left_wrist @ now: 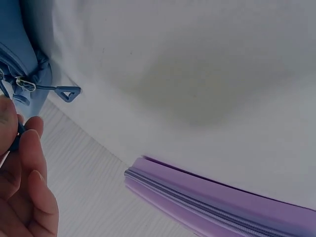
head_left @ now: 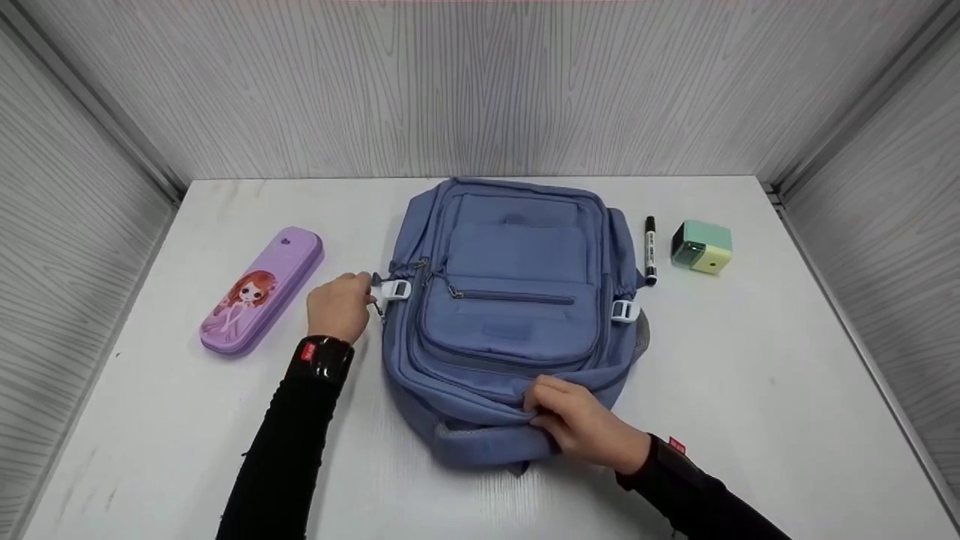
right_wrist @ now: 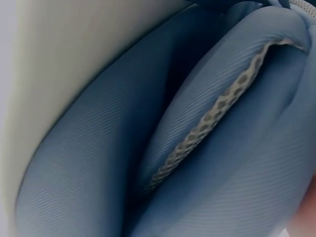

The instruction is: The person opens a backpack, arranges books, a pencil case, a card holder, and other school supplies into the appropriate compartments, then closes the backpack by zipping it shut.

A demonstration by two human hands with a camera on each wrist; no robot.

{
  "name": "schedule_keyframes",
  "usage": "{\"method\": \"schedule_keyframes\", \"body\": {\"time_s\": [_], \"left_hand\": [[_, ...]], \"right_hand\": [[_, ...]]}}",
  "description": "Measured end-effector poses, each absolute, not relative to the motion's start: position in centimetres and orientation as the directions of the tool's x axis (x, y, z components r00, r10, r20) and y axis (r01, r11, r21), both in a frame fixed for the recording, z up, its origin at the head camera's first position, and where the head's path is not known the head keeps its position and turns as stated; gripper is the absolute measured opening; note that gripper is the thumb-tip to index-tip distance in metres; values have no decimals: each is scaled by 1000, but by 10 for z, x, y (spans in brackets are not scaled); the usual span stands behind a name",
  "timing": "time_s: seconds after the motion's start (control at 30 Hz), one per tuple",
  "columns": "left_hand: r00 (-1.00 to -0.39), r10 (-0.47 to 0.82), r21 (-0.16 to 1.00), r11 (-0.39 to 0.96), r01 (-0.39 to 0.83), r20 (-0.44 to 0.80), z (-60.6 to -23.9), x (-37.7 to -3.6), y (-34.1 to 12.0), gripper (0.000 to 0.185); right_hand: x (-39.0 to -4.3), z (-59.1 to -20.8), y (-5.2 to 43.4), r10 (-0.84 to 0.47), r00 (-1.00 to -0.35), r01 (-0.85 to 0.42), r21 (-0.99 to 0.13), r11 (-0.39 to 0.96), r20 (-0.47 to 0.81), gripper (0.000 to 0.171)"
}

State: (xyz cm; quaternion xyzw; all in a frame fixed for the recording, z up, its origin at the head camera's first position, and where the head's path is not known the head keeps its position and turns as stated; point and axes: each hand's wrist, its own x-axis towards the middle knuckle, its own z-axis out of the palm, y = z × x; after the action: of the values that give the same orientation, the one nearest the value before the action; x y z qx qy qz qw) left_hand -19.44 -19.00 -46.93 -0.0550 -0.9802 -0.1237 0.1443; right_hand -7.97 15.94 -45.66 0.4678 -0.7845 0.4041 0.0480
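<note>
A blue backpack lies front up on the white table, its near end bulging toward me. At its left side, by a white buckle, my left hand pinches a dark blue zipper pull between thumb and fingers. A second zipper pull with a triangular end hangs loose beside it in the left wrist view. My right hand grips the fabric at the near edge of the backpack. In the right wrist view, folds of blue fabric and a mesh-edged strap fill most of the picture.
Left of the backpack lies a purple pencil case with a cartoon girl on it. To the right are a black-and-white marker and a green and yellow pencil sharpener. Grey wood-grain panels stand around the table.
</note>
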Motion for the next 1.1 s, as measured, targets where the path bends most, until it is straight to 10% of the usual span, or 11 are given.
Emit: {"method": "schedule_keyframes", "body": {"time_s": [0.7, 1.1], "left_hand": [[-977, 17, 279, 957, 77, 211, -463, -208, -180, 12], [-881, 373, 313, 833, 457, 292, -434, -163, -134, 28]], "right_hand": [[-81, -458, 176, -745, -494, -778, -611, 149, 448, 23], [-70, -457, 175, -711, -540, -781, -584, 222, 452, 19]]}}
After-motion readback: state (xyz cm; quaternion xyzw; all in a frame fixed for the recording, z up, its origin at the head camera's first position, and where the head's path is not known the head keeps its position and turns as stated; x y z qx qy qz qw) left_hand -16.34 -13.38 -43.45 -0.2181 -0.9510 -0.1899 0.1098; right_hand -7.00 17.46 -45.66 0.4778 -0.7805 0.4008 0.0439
